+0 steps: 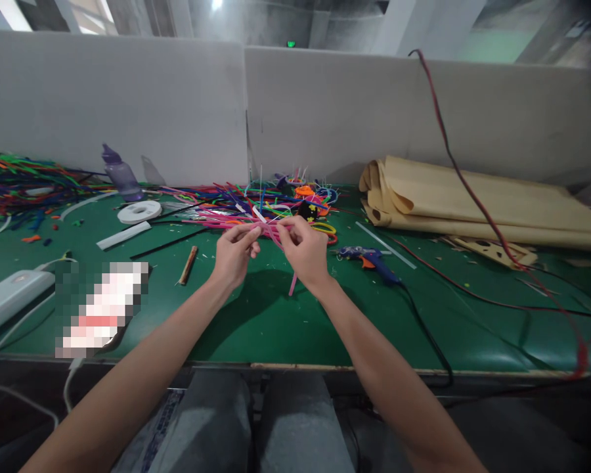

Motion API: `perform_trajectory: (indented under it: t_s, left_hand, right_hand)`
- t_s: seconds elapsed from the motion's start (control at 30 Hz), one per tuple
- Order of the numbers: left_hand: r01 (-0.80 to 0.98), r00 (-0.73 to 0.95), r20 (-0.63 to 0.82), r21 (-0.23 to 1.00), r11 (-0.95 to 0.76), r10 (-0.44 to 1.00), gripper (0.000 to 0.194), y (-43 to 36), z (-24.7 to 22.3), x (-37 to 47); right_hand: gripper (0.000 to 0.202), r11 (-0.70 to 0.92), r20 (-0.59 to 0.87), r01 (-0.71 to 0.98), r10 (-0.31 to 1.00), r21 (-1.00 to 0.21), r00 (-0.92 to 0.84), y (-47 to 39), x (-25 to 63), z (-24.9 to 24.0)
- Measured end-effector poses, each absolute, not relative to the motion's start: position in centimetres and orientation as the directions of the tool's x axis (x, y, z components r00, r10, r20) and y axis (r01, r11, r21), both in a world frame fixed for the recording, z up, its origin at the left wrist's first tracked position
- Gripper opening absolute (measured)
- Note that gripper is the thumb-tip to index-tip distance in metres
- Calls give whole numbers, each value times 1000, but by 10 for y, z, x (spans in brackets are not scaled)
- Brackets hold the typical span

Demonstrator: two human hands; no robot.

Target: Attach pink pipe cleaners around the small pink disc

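Note:
My left hand (237, 249) is closed, thumb and fingers pinching a pink pipe cleaner (293, 284). My right hand (303, 248) also pinches it, close to the left, and one pink end hangs down below the right hand. Both hands are raised over the green table. Just behind them lies a pile of coloured pipe cleaners (231, 197), many of them pink. Scissors (331, 230) with yellow and red handles lie partly hidden behind my right hand. A blue glue gun (369, 256) rests to the right.
On the left are a purple bottle (121, 174), a white tape roll (139, 211), a blurred-out phone (106, 309) and a white power strip (14, 299). Rolled brown paper (473, 203) lies at back right. A red-black cable (453, 157) hangs across the right side.

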State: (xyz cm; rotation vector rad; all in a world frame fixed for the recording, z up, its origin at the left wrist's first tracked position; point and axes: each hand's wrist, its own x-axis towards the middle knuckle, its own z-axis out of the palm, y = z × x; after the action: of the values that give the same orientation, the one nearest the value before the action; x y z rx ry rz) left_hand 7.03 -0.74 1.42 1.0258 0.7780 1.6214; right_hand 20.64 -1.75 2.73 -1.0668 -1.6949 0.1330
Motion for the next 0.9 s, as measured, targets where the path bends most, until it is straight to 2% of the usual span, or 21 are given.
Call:
perform_trajectory:
  t_s: [0.2, 0.4, 0.53, 0.7, 0.9]
  left_hand:
    - [-432, -44, 184, 883, -185, 982, 17, -9, 15, 71]
    - [-392, 39, 158, 911, -130, 987, 19, -8, 13, 72]
    - [-416, 8, 173, 896, -154, 985, 18, -8, 11, 72]
    - [-476, -33, 156, 866, -153, 987, 17, -8, 9, 74]
    - [-545, -36, 144, 827, -140, 989, 15, -5, 10, 73]
  right_hand:
    - [18, 579, 643, 461, 765, -673, -21, -12, 203, 24]
    - [16, 555, 620, 429, 785, -713, 14, -11, 204, 24]
    - [15, 537, 591, 415, 806, -735, 3, -11, 204, 25]
    - [13, 534, 594, 442, 804, -721, -3, -14, 202, 26]
    - [18, 572, 662, 482, 749, -664, 23, -15, 202, 24]
